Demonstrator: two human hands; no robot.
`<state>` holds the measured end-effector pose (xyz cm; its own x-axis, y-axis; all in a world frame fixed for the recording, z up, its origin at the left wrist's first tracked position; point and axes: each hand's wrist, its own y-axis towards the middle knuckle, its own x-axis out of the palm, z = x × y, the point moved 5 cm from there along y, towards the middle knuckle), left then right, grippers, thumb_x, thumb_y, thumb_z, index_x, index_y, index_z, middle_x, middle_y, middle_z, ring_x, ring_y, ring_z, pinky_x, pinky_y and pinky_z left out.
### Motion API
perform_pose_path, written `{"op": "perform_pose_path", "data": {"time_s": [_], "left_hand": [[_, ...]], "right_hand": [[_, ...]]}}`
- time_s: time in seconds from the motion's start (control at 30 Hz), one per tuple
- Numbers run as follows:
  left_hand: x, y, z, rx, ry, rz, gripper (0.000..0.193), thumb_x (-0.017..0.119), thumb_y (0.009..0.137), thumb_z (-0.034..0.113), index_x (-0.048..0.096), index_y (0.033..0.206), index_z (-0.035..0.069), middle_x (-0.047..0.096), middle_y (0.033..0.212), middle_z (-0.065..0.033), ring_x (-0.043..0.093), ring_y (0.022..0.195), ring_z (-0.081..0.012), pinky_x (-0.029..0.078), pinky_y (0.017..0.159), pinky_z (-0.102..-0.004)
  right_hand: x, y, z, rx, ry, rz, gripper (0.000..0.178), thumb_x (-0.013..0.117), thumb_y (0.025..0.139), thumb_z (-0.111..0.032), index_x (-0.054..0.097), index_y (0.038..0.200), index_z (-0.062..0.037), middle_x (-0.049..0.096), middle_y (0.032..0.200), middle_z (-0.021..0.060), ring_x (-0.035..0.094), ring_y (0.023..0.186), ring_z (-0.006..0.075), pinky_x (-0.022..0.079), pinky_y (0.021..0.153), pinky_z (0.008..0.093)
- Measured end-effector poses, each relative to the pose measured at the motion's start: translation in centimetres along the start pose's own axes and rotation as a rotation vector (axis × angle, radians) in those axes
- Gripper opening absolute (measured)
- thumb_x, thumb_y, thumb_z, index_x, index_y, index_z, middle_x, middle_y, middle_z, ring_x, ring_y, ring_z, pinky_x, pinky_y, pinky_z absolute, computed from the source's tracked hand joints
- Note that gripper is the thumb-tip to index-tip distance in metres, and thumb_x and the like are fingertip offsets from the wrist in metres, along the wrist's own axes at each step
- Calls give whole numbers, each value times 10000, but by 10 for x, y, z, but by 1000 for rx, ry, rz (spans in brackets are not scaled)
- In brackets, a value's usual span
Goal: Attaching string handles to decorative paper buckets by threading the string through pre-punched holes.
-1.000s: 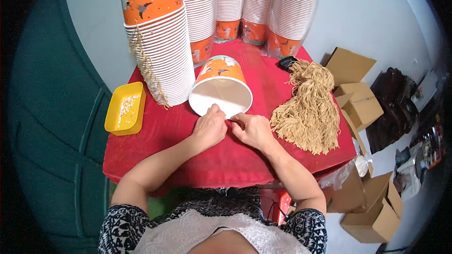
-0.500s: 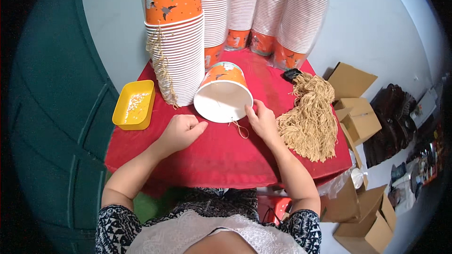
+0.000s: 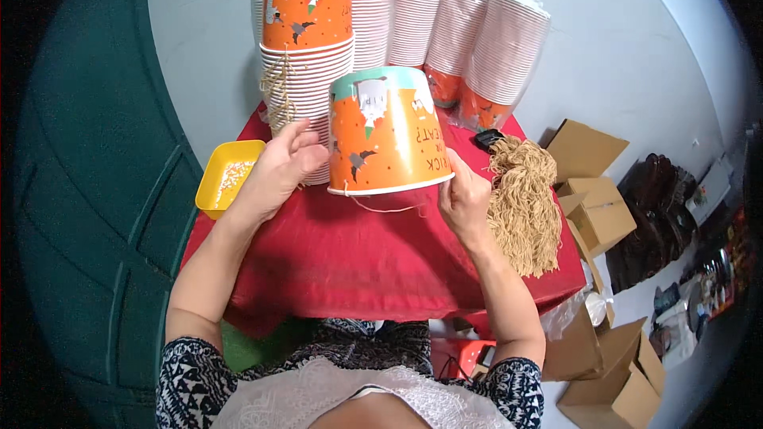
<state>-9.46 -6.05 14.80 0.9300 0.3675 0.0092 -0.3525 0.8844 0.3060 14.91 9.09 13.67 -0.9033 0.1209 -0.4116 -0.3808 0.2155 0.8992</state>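
Observation:
An orange paper bucket [image 3: 389, 139] with a teal band and printed figures is upside down above the table, its rim downward. My right hand [image 3: 467, 197] grips its rim at the right side. A thin tan string [image 3: 381, 209] hangs from a small fixing at the rim's left and runs below it toward my right hand. Beside the bucket's left wall, my left hand [image 3: 288, 163] is open with fingers apart, apparently holding nothing. Behind that hand stands a tall stack of nested upside-down buckets [image 3: 308, 8], with tan string loops [image 3: 278, 91] down its side.
A yellow tray [image 3: 208, 183] with small white pieces sits at the left of the red-covered table [image 3: 342, 270]. On the right lies a bundle of tan strings [image 3: 520, 206] beside a black item [image 3: 488, 139]. Plastic-wrapped bucket stacks [image 3: 505, 48] line the back; cardboard boxes [image 3: 604, 210] stand right.
The bucket has been lifted off the table and turned rim down, with my right hand on its rim. My left hand has moved forward and opened from a loose fist.

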Motion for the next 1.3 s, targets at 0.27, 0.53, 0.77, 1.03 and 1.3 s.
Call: {"op": "perform_pose_path", "data": {"time_s": [0.27, 0.53, 0.77, 1.03, 1.3], "left_hand": [[31, 3, 52, 250, -76, 8, 1201, 871, 721, 452, 109, 1530, -3, 379, 1470, -182, 437, 1345, -255, 401, 1100, -396], [33, -15, 65, 268, -236, 81, 1063, 827, 738, 163, 120, 1521, 34, 443, 1383, -145, 494, 1275, -242, 458, 1059, -400], [41, -30, 65, 385, -301, 95, 1001, 816, 732, 123, 175, 1498, 60, 440, 1370, -120, 478, 1276, -228, 428, 1081, -396], [0, -58, 81, 541, -113, 325, 996, 787, 721, 123, 171, 1497, 13, 446, 1372, -138, 489, 1255, -237, 405, 1084, -390], [-95, -62, 120, 722, 409, 769, 1108, 820, 754, 178, 71, 1536, -56, 388, 1452, -208, 457, 1296, -265, 377, 1096, -375]], "right_hand": [[1, 21, -40, -224, -43, 105, 421, 634, 781, 56, 579, 1197, 88, 641, 736, 144, 650, 595, 267, 531, 530, 350], [4, 33, -44, 6, 122, 209, 410, 677, 787, 0, 602, 1191, 8, 592, 796, 117, 594, 653, 242, 497, 595, 355], [42, 20, -39, 494, 586, 62, 519, 676, 863, -76, 469, 1321, 56, 619, 1138, 165, 610, 1094, 287, 496, 927, 384], [84, -48, -81, 823, 1181, -838, 369, 562, 1002, -211, 531, 1299, 6, 669, 959, 68, 604, 796, 125, 509, 730, 278], [79, -54, -34, 724, 1233, -771, 611, 493, 1016, -485, 508, 1368, 15, 674, 1024, 107, 618, 818, 150, 514, 769, 298]]}}
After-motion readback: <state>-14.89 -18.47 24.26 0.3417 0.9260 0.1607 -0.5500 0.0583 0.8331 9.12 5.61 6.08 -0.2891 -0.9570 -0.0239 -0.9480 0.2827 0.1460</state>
